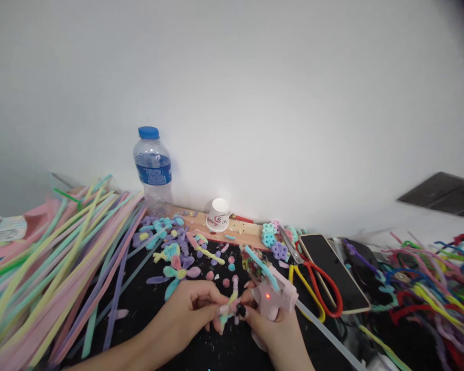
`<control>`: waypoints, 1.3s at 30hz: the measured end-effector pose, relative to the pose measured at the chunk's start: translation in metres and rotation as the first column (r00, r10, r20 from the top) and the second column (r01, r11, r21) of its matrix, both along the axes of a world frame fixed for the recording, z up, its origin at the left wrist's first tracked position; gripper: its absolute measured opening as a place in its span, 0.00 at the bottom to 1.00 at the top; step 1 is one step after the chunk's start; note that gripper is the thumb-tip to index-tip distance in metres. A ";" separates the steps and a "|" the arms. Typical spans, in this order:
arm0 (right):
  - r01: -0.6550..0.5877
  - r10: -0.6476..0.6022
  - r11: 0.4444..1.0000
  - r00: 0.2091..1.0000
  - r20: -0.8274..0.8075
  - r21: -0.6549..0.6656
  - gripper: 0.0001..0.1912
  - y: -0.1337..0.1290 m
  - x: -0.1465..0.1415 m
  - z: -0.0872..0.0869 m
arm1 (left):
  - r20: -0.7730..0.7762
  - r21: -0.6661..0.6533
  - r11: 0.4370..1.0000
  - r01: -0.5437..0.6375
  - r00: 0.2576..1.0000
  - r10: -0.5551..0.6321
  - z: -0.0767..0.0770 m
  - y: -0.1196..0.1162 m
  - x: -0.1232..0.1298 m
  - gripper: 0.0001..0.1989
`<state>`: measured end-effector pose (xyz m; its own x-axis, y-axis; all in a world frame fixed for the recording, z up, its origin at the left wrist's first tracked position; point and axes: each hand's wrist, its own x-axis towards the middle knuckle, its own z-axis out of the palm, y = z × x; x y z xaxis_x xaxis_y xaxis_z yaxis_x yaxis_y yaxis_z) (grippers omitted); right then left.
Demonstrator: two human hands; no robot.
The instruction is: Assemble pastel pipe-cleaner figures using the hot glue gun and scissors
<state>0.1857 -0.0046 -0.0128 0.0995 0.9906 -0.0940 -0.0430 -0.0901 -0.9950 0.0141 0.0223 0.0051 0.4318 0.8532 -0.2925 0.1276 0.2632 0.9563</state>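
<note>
My left hand (198, 307) is closed, pinching a small pastel pipe-cleaner piece (234, 294) in yellow, pink and mint. My right hand (275, 330) is wrapped round a pale pink hot glue gun (272, 299) with a red light lit. A long translucent glue stick (325, 332) runs out of its back toward the lower right. The thumb and fingertips of my right hand also meet the pipe-cleaner piece, partly hiding it. A pipe-cleaner flower (180, 273) with multicoloured petals lies just beyond my left hand. Small pompoms (226, 283) sit near my fingertips.
Long pastel pipe cleaners (81, 247) cover the left side. Behind stand a water bottle (153, 170) and a paper cup (218, 214) against the wall. Red and yellow handled scissors (325, 288) lie by a phone (334, 273) at right, near tangled bright pipe cleaners (433, 283).
</note>
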 end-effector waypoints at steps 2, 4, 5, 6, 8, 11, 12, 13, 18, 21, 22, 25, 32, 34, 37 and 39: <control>-0.003 0.003 1.000 1.000 0.006 -0.014 0.06 0.000 0.001 -0.003 | 0.011 0.012 1.000 0.005 1.000 -0.005 -0.002 0.000 0.000 0.11; -0.021 0.021 1.000 1.000 0.003 -0.019 0.06 0.000 0.001 -0.005 | 0.031 0.018 1.000 0.016 0.999 -0.017 -0.005 0.000 0.000 0.12; -0.030 0.030 0.999 1.000 -0.003 -0.019 0.06 0.000 0.001 -0.006 | 0.031 0.018 1.000 0.023 0.999 -0.024 -0.007 0.000 -0.001 0.12; -0.035 0.035 0.999 0.999 -0.008 -0.018 0.05 0.000 0.001 -0.007 | 0.040 0.026 0.999 0.025 0.999 -0.026 -0.008 -0.001 -0.001 0.11; -0.037 0.037 0.999 0.999 -0.012 -0.021 0.05 -0.001 0.002 -0.008 | 0.044 0.029 0.999 0.028 0.999 -0.029 -0.010 -0.001 -0.001 0.10; -0.016 0.016 0.999 1.000 0.005 -0.030 0.05 -0.002 0.001 -0.009 | 0.054 0.030 0.999 0.026 0.998 -0.027 -0.011 -0.003 0.000 0.10; -0.014 0.015 0.999 1.000 0.011 -0.032 0.05 -0.002 0.001 -0.009 | 0.057 0.037 0.999 0.025 0.998 -0.027 -0.011 -0.003 0.000 0.10; -0.017 0.017 0.999 1.000 0.013 -0.032 0.05 -0.002 0.000 -0.008 | 0.063 0.040 0.999 0.023 0.998 -0.025 -0.010 -0.003 -0.001 0.10; 0.066 -0.066 0.998 0.998 -0.021 -0.014 0.12 -0.002 0.000 0.005 | 0.140 -0.008 1.000 -0.030 0.990 0.031 -0.010 0.004 -0.004 0.08; 0.097 -0.098 0.995 0.995 -0.013 -0.018 0.18 -0.003 0.005 0.012 | 0.214 -0.069 0.991 -0.115 0.969 0.127 -0.008 0.009 -0.009 0.06; 0.078 -0.078 0.997 0.997 -0.005 -0.025 0.19 -0.003 0.007 0.013 | 0.228 -0.079 0.988 -0.133 0.962 0.148 -0.008 0.010 -0.010 0.07; -0.023 0.022 0.998 1.000 -0.011 -0.062 0.23 -0.005 0.016 0.012 | 0.261 -0.059 0.983 -0.172 0.948 0.181 -0.004 0.011 -0.014 0.06; -0.119 0.123 0.989 0.991 0.043 -0.088 0.24 -0.004 0.025 -0.001 | 0.137 -0.061 0.952 -0.299 0.942 0.305 0.000 0.011 -0.019 0.09; -0.135 0.143 0.984 0.988 0.057 -0.117 0.24 -0.003 0.025 -0.003 | 0.116 -0.024 0.944 -0.328 0.937 0.329 0.000 0.011 -0.019 0.10; -0.174 0.184 0.972 0.982 0.046 -0.160 0.27 -0.002 0.021 -0.001 | 0.113 0.011 0.939 -0.343 0.934 0.340 -0.003 0.011 -0.020 0.10; -0.219 0.230 0.960 0.972 0.046 -0.172 0.29 -0.002 0.019 0.003 | 0.108 0.016 0.939 -0.344 0.934 0.340 -0.004 0.012 -0.020 0.10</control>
<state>0.2046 -0.0065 -0.0097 -0.1125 0.9594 -0.2588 0.0610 -0.2533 -0.9655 -0.0061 0.0341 0.0007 0.1380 0.9632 -0.2305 -0.0635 0.2408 0.9685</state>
